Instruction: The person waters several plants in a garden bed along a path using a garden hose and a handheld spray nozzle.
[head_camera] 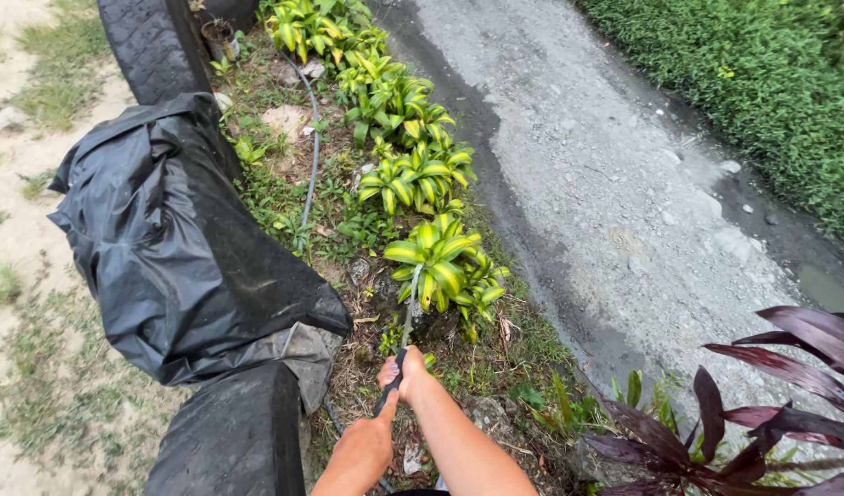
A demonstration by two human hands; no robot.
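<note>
While a person is standing over a weedy garden strip, both hands are gripping one long dark-handled tool whose thin pale shaft is pointing away from them into the yellow-green plant just ahead. The right hand is sitting farther up the handle, fingers clenched around it, and the left hand is sitting lower and nearer the body, also wrapped around the grip, though its fingers are mostly hidden behind the wrist. The tool's far end is disappearing among the striped leaves, so its tip cannot be made out. A row of similar plants is running away up the middle of the strip, beside a thin grey hose lying on the soil. To the left, a crumpled black sheet is lying over a bulky shape, between two tyres, one near and one far. A wet gravel lane is running along the right, and dark purple leaves are filling the lower right corner.
</note>
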